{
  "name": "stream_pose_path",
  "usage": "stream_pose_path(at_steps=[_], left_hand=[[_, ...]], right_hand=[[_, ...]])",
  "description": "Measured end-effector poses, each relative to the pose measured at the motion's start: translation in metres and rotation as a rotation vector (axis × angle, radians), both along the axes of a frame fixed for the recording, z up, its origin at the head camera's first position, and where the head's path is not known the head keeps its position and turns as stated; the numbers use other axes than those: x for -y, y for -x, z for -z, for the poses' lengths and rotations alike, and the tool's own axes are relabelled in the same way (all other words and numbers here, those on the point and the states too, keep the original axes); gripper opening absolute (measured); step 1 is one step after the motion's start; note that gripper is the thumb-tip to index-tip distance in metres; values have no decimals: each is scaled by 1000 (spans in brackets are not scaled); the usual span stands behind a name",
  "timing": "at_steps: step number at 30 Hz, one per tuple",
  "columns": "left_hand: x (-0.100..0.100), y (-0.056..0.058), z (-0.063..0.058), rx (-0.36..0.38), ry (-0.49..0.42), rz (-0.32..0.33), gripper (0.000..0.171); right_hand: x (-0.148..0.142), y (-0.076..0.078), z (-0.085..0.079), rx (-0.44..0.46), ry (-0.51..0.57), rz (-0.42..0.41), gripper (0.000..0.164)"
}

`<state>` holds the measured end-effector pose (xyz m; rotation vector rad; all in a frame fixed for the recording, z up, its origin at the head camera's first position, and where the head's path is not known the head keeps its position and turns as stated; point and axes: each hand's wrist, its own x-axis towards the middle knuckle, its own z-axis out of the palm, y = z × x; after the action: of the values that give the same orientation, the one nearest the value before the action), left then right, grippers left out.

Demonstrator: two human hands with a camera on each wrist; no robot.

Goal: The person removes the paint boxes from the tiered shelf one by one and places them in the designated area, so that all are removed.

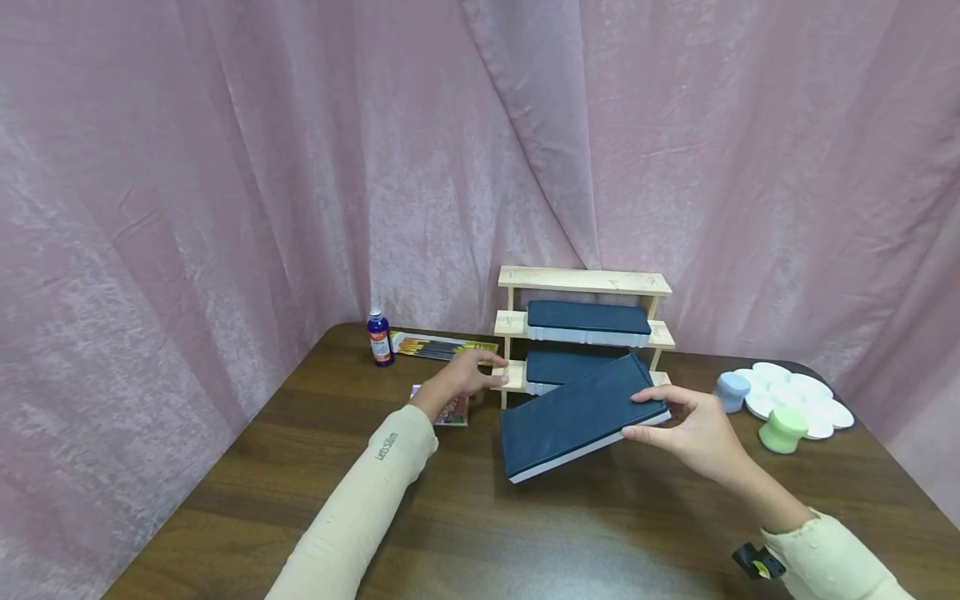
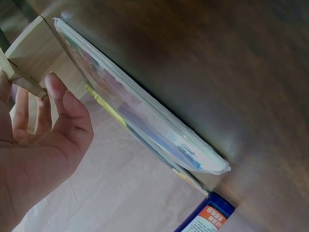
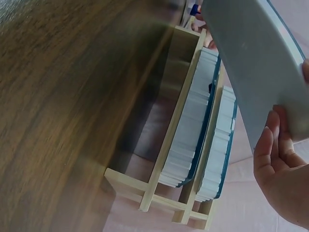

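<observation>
Box [image 1: 577,417], flat, oblong, dark blue above, white below: held clear of the desk [image 1: 480,533], tilted, on the near side of the wooden rack [image 1: 585,281]. My right grip [image 1: 697,429] is closed on its right end, a finger over the blue top and the thumb at the near edge.

Handling, by my judgement: stiff walls, modest weight, little give. The smooth top may slip, and the unsupported left end should drag on a one-ended hold. Best hold: across both long sides near the middle, top and base squeezed together in case the top lifts. Unlikely to shatter; corners might chip.

Left grip [image 1: 472,375]: pinching the left end of the rack's lowest step.

Rack, stepped, pale wood: bears an upper box [image 1: 588,317] on the middle step and a lower box [image 1: 551,367] on the lowest, pale ribbed sides; contents of all three not shown.

Bottle [image 1: 380,340], blue, labelled, far left: fill cannot be told.

Packet of brushes [image 1: 438,347]: far side, just right of the bottle.

Clear-wrapped packet [image 1: 453,412]: partly hidden by my left arm.

Tray [image 1: 798,398], white, flower-shaped, right: contents of wells too small to tell. Just beside it, a blue sponge [image 1: 731,392] and a green sponge [image 1: 783,429].
</observation>
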<state>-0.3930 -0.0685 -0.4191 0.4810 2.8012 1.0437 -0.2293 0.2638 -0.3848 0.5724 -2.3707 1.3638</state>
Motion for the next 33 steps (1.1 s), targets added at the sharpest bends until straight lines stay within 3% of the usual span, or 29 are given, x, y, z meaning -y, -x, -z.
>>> stream_pose_path(at_steps=[22,33], left_hand=[[0,-1,-1,-23,15,8,35],[0,-2,0,9,-1,-1,36]], right_hand=[[15,-1,7,-65,-139,62,41],[18,-6,8,-70,-194,67,39]])
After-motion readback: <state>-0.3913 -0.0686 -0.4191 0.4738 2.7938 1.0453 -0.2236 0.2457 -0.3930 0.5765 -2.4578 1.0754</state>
